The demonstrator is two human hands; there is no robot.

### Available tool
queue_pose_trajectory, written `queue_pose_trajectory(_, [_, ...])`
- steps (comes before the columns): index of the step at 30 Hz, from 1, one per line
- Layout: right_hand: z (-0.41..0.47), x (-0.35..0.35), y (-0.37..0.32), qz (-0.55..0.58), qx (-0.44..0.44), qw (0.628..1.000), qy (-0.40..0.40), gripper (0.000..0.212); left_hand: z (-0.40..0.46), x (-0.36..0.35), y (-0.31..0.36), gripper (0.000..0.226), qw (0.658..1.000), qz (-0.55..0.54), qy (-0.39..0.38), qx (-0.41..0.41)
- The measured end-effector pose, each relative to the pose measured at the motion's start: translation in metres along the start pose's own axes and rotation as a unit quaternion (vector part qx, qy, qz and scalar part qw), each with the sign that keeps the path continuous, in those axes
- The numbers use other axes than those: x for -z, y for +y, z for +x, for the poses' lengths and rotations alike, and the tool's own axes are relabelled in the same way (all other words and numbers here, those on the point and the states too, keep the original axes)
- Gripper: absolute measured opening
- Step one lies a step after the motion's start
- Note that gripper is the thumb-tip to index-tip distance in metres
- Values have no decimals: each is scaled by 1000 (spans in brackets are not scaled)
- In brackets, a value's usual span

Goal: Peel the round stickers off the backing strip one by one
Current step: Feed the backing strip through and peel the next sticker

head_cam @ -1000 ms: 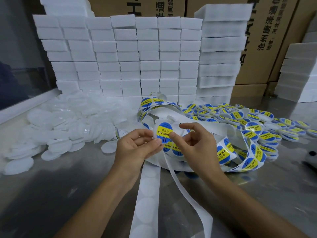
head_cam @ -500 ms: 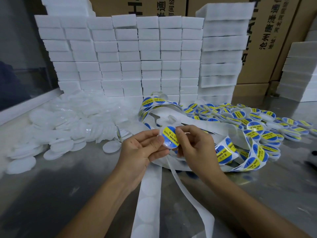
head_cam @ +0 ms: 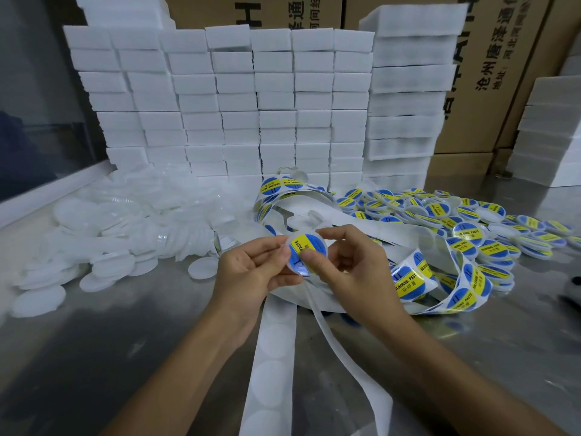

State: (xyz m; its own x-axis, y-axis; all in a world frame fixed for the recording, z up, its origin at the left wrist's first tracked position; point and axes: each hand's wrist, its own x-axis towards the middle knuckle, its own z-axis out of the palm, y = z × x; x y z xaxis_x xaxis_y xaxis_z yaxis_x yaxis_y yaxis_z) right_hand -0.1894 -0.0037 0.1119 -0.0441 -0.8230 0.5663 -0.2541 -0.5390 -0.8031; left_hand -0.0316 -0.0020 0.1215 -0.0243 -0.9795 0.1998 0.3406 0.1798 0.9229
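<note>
Pressing a freshly peeled sticker [head_cam: 304, 250] onto a clear lid, both hands, left hand [head_cam: 251, 272] and right hand [head_cam: 352, 265], are now pinching it at frame centre, strip released.

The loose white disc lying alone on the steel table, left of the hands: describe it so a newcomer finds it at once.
Start at the wall of white foam blocks at the back, then drop to the heap of clear round lids before it on the left. The white disc lies flat at the heap's near right edge, just left of the left hand. Unlike its neighbours, it lies alone on bare steel.
</note>
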Motion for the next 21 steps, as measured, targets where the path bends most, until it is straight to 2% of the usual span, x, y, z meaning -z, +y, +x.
queue_pose_trajectory(3, [0, -1, 0, 13, -4, 999, -48, 35, 2, 4, 0, 23, 1000, 3, 22, 3])
queue_pose_trajectory(6, [1, 3, 0, 29, -28, 996, -83, 24, 3, 7, -1, 12, 999, 20, 24, 6])
queue_pose_trajectory(8, [3, 4, 1, 41, -39, 996, -67, 9, 3, 6, -2, 13, 999, 41, 11, 6])
queue_pose_trajectory(11, [2, 2, 2, 45, -54, 997, 10, 32, -1, 2, -5, 15, 997, 66, -28, 4])
queue_pose_trajectory(13, [2, 4, 2, 31, -49, 998, 25, 38, -2, 0, -6, 16, 997, 72, -35, 6])
queue_pose_trajectory(16, [2, 6, 2, 14, -30, 999, -39, 36, -1, -1, -5, 14, 999, 47, -17, 15])
queue_pose_trajectory(18, [0, 4, 2, 17, -23, 994, -110, 45, -1, 0, -5, 11, 999, 29, 2, 19])
queue_pose_trajectory(21, [-3, -1, 5, -15, -11, 988, -156, 44, -1, -1, -7, 23, 999, 44, 10, 25])
